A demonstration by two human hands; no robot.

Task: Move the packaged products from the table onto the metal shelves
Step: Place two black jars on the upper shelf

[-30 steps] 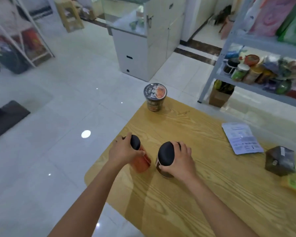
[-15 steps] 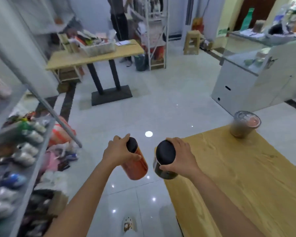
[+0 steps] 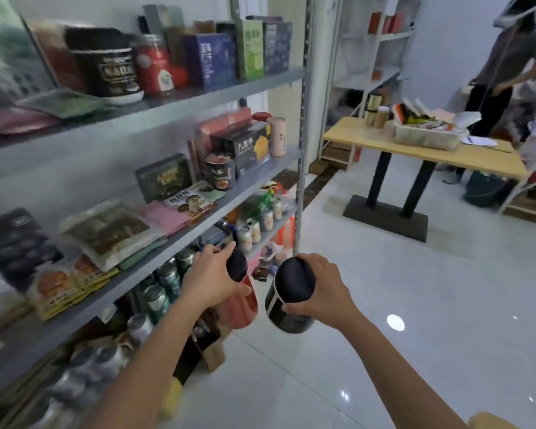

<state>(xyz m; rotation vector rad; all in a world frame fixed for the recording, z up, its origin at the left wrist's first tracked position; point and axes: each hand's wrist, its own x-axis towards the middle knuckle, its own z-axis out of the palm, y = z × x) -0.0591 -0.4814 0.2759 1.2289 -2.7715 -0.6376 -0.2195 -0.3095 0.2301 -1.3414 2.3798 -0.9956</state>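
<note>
**Two jars in your hands, in the air beside the shelves**

You are carrying one jar in each hand, and both are hanging clear of any surface above the glossy white floor (image 3: 415,305).

Your left hand (image 3: 212,278) is gripping the red jar (image 3: 242,308) near its top. The fingers and thumb are curling tightly round the neck, just under its small black cap (image 3: 236,264). This jar is slim, with a smooth orange-red body. It is tilting, with its base pointing toward 5 o'clock.

Your right hand (image 3: 322,292) is clasping the dark jar (image 3: 287,314) from its right side, the fingers closing round the upper wall. This one is wider, with a broad domed black lid (image 3: 294,280) facing you. A pale band is running across its dark body. It is leaning too, base down toward 6 o'clock.

The two jars are hanging just beside each other with a narrow gap between them.

The metal shelves (image 3: 198,100) are rising from 8 to 11 o'clock, their grey boards crowded with boxes, pouches and tins. The red jar is hovering just off their front edge, level with the row of cans (image 3: 164,280) under the middle board.

A wooden table (image 3: 415,150) carrying a tray is standing well apart at 1 o'clock. Another person (image 3: 508,57) is bending near it at 2 o'clock.
</note>
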